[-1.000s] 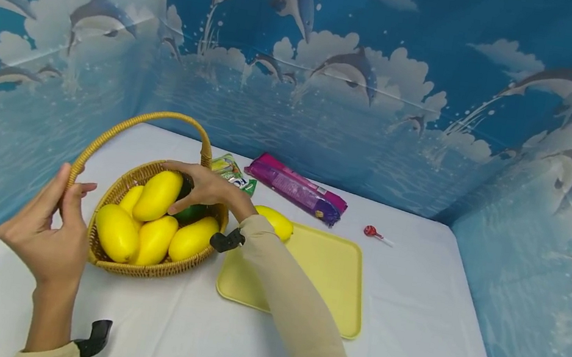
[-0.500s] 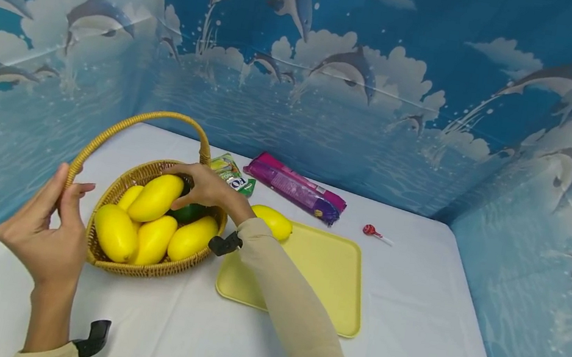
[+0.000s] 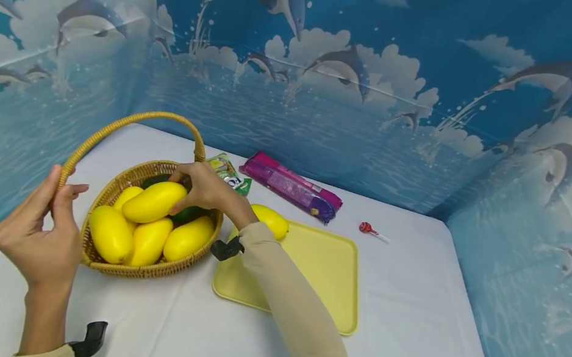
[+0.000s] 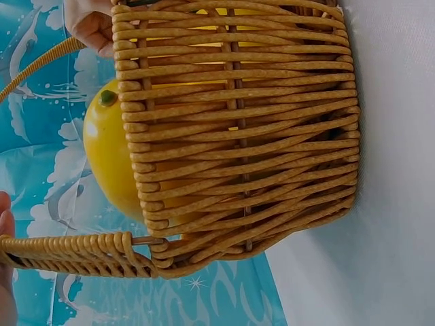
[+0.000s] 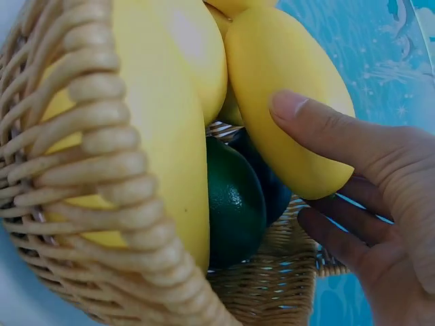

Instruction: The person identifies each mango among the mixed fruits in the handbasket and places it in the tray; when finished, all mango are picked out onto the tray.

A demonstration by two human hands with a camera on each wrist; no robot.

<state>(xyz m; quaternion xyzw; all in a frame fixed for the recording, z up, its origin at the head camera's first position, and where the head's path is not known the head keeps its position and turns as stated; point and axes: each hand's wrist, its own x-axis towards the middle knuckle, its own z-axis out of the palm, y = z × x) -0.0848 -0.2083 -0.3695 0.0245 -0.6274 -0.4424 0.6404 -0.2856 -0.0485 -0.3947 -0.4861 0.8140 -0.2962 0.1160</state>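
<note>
My left hand (image 3: 39, 246) holds the handle (image 3: 122, 124) of a wicker basket (image 3: 139, 272) at its left side, thumb and fingers pinched round it. Inside the basket lie several yellow mangoes (image 3: 111, 234) and dark green fruits (image 5: 234, 204). My right hand (image 3: 209, 191) reaches over the basket's far right rim and grips the right end of the topmost mango (image 3: 153, 202). In the right wrist view its thumb (image 5: 306, 122) presses on this mango (image 5: 292, 75), with the fingers round the far side. The left wrist view shows the woven basket wall (image 4: 238, 136) up close.
To the right lies a yellow tray (image 3: 327, 277) with one mango (image 3: 270, 220) at its far left corner. Behind are a green packet (image 3: 228, 173) and a purple packet (image 3: 290, 185). A red lollipop (image 3: 367, 228) lies further right. A dolphin-print curtain (image 3: 296, 112) encloses the table.
The topmost mango has tipped over from steep to flatter, with my right hand on its end, baring a dark green fruit behind it. My left hand keeps hold of the handle.
</note>
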